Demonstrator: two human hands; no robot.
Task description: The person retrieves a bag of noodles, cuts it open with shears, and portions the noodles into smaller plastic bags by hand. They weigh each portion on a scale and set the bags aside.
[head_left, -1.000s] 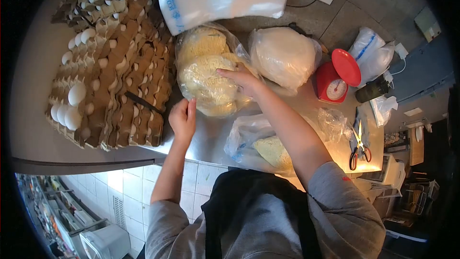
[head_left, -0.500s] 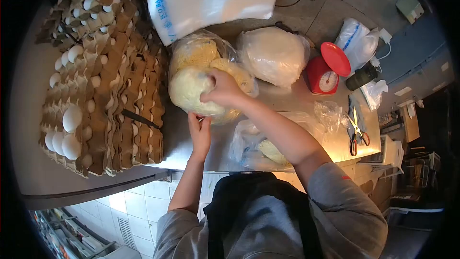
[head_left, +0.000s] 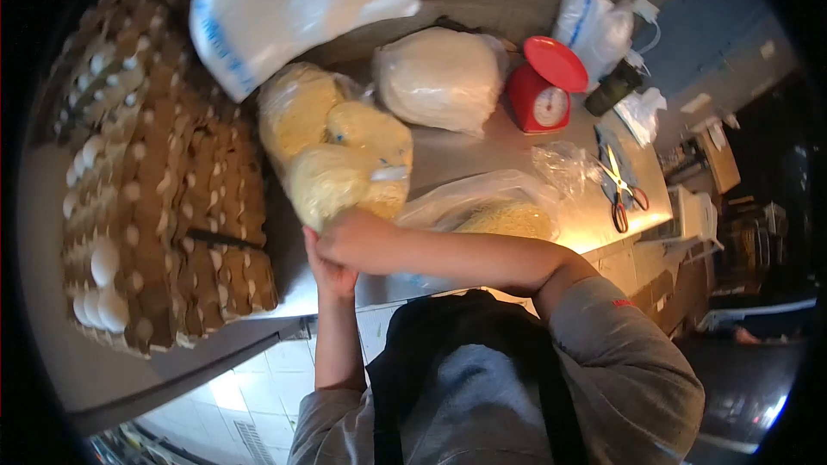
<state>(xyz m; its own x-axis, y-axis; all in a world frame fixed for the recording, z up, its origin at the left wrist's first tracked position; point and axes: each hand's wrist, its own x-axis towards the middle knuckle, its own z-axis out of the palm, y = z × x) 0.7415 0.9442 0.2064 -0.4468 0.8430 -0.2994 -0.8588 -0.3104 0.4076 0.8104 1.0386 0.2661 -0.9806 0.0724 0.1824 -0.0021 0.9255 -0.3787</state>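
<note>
A clear plastic bag point(head_left: 329, 181) holds several rounded, pale yellow lumps that look like noodles or dough. Its near end is where my two hands meet. My left hand point(head_left: 332, 272) has its fingers closed at that end, from the front. Crossing over from the right, my right hand point(head_left: 362, 241) is curled against the left one, its fingertips mostly hidden. Both seem to pinch the bag's gathered plastic, though the exact grip is covered. Close by my right forearm lies another open plastic bag point(head_left: 482, 194) with a yellow, stringy-looking mass point(head_left: 508, 220) in it.
Tall stacks of egg trays point(head_left: 164, 232) stand at the left. Behind lie a white bag point(head_left: 301, 9) and a large wrapped pale bundle point(head_left: 439, 77). A red scale point(head_left: 538, 99), crumpled plastic point(head_left: 562, 164) and scissors point(head_left: 618, 185) sit to the right on the metal table point(head_left: 448, 151).
My right hand has come off the top of the front lump and down to my left hand at the bag's near end. The view has shifted, so things appear further left.
</note>
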